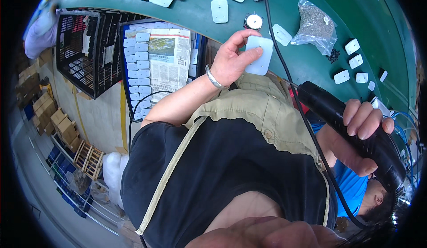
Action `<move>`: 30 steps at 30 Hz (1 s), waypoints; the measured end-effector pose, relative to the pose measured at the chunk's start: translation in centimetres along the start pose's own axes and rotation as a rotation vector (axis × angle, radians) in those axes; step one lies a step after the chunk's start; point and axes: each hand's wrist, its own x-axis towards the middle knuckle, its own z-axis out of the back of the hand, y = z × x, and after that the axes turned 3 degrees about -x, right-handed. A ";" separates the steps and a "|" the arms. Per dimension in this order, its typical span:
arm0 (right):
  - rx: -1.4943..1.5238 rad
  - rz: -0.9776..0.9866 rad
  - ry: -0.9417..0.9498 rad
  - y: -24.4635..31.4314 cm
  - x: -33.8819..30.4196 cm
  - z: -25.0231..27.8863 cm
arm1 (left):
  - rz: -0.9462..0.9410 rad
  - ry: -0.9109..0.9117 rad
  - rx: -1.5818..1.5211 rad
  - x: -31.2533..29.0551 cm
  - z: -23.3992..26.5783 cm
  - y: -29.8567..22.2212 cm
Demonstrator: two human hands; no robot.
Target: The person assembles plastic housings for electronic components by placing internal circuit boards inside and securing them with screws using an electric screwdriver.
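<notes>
My left hand (pixel 227 63), a metal bangle at its wrist, pinches a pale rounded rectangular plate (pixel 259 63) between thumb and fingers, above the bench's near edge. My right hand (pixel 362 118) is wrapped round a black electric screwdriver (pixel 318 98), whose tip points left toward the plate. Just beyond my left fingers sits a round white part (pixel 253 22) on the green bench (pixel 200 10). Near it lies another pale plate (pixel 281 35). A clear bag of small grey pieces (pixel 313 21) rests farther right, beside a little heap of dark screws (pixel 332 56).
A black cable (pixel 284 66) hangs down across the bench and past my body. Left of me stand a box with rows of plates and newspaper (pixel 171 57) and a black crate (pixel 80 66). Several white blocks (pixel 352 46) lie at right. A person in blue (pixel 349 190) is close by.
</notes>
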 end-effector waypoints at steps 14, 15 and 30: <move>-0.055 0.046 -0.218 0.7 -1.7 3.9 | -0.443 0.137 0.563 20.5 -9.2 -0.8; -0.064 0.038 -0.254 0.9 -1.7 4.1 | -0.304 0.101 0.749 23.0 -9.7 -0.3; -0.126 0.101 -0.395 1.9 -2.8 9.4 | 0.040 -0.370 1.303 41.6 1.0 -1.8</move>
